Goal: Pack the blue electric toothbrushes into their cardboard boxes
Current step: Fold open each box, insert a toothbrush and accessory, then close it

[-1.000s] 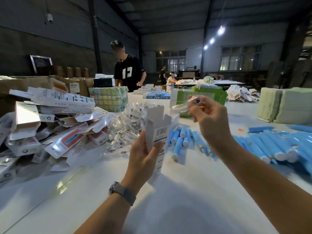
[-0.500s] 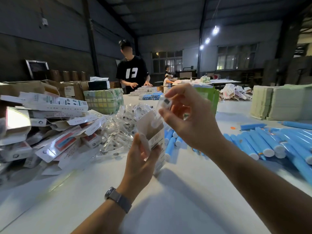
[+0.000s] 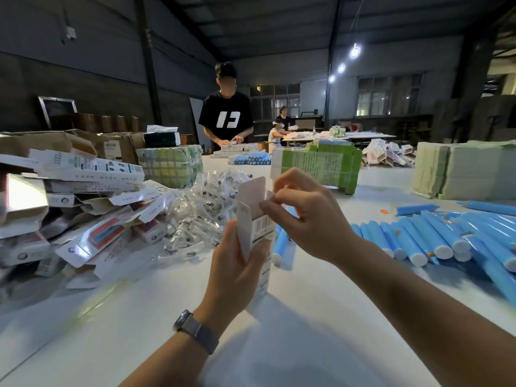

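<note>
Right hand (image 3: 307,219): fingers (image 3: 275,209) pinch at the open mouth of the box; what they pinch cannot be made out.
Left hand (image 3: 237,263): fingers wrapped around a white cardboard box (image 3: 258,233), held upright above the table (image 3: 307,331), top flap raised; watch (image 3: 195,329) on the wrist.
Blue toothbrushes (image 3: 435,236): lying in a loose row on the table, right of the hands; a few more just behind the box.
Clear sachets (image 3: 206,208): heaped beyond the box.
Empty boxes (image 3: 83,191): piled at left.
Green bundles (image 3: 321,166): standing farther back.
Room: dark warehouse, white table, hanging lamps (image 3: 354,51); a person in a black shirt (image 3: 226,118) working at the far end.
</note>
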